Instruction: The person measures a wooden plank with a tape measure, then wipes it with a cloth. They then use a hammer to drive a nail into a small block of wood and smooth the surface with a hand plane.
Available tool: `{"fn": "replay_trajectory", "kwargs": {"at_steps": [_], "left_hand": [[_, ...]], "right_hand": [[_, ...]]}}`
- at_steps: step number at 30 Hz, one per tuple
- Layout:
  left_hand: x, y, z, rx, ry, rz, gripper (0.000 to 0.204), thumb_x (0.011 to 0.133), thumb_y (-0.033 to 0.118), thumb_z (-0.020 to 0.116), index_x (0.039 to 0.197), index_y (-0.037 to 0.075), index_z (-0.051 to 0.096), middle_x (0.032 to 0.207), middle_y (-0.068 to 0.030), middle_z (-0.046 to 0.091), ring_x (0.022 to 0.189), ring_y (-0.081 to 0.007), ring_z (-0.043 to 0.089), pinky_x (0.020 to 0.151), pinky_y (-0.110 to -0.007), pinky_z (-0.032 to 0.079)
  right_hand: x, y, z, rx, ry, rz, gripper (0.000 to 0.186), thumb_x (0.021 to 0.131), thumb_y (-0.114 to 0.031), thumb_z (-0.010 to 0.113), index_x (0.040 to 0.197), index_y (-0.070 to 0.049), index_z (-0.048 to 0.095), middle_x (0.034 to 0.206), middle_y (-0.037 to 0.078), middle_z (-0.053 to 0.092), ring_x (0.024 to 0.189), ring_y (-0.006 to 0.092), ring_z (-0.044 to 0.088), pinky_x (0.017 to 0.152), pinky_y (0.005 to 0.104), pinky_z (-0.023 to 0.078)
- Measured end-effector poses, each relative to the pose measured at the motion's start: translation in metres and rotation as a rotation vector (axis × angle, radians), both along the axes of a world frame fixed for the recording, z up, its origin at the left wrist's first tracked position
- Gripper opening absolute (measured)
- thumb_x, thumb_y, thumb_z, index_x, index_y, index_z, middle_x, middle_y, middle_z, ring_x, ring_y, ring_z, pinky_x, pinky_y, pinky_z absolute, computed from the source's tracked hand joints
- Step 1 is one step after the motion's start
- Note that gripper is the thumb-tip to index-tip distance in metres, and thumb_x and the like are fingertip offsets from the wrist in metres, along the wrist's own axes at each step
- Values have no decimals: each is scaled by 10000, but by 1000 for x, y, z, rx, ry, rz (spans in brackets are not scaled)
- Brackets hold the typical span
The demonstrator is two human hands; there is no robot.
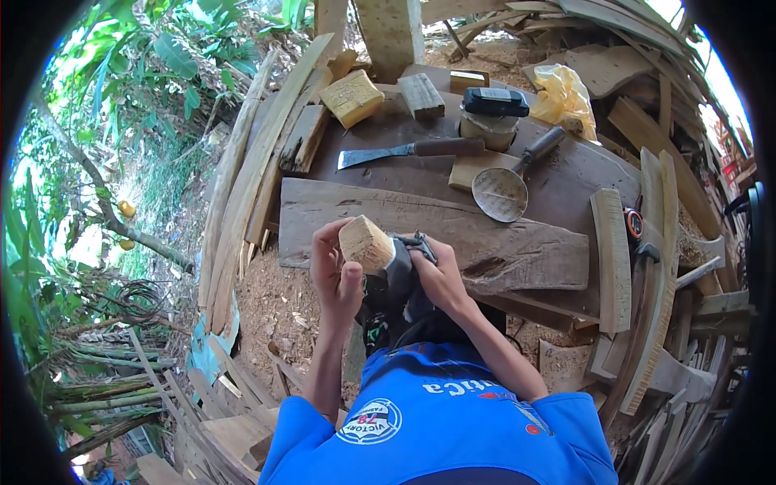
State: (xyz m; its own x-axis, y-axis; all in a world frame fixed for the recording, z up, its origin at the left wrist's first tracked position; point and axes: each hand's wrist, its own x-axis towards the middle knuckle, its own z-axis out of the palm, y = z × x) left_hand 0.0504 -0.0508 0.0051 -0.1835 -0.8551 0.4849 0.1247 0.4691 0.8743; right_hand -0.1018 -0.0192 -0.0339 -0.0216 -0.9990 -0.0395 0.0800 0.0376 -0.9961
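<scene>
A pale carved wooden block (365,244) with a blunt, faceted end is held over my lap. My left hand (338,275) grips its left side, with the thumb and fingers around it. The closed fingers of my right hand (439,271) hold a small dark metal tool (419,246) against the block's right side; its exact kind is hard to make out. A grey part (399,275) lies between the block and my right hand, partly hidden. Just beyond my hands, a thick weathered plank (364,222) lies across the workbench (566,178).
On the bench lie a broad-bladed knife (376,155), a round metal scoop (499,196), wooden blocks (352,99) and a yellow plastic bag (563,97). A black case (495,102) sits on a round container (487,129). Long boards (259,178) line the left; more timber (611,259) stands right.
</scene>
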Motion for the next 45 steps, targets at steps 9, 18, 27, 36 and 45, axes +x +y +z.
{"fn": "replay_trajectory", "kwargs": {"at_steps": [9, 18, 27, 36, 45], "left_hand": [[66, -26, -99, 375, 240, 47, 480, 906, 393, 425, 1256, 65, 401, 1224, -131, 457, 1084, -242, 486, 924, -361, 410], [61, -40, -22, 182, -536, 409, 478, 927, 398, 352, 1257, 54, 394, 1221, -132, 426, 1054, -233, 485, 871, -348, 432], [40, -17, 12, -511, -1323, 206, 615, 649, 192, 652, 1232, 118, 469, 1255, -114, 472, 1228, -283, 379, 1061, -472, 184], [6, -35, -10, -359, -863, -67, 643, 517, 196, 800, 1104, 88, 562, 1011, -98, 599, 900, -273, 587, 834, -372, 437], [0, -42, -13, 127, 18, -225, 667, 704, 40, 713, 1266, 59, 355, 1059, -98, 533, 994, -197, 545, 857, -334, 462]], "right_hand": [[29, -7, 35, -740, 31, -13, 524, 756, -44, 559, 1265, -123, 462, 1286, 199, 430, 1128, 365, 475, 945, 361, 380], [22, -7, -10, -545, 552, -2, 637, 659, -164, 680, 1253, -146, 451, 1088, 174, 514, 965, 350, 534, 858, 429, 422], [15, -3, -13, -551, 541, 48, 637, 612, -42, 695, 1211, -126, 493, 1121, 173, 488, 1023, 368, 479, 909, 417, 390], [-44, 5, 15, -520, 362, -396, 363, 697, 34, 600, 1054, -26, 570, 1055, 136, 570, 977, 251, 560, 862, 323, 421], [-140, 49, -4, -359, 644, -1289, 241, 856, -96, 550, 1079, -4, 532, 1048, 117, 550, 991, 214, 519, 888, 322, 380]]}}
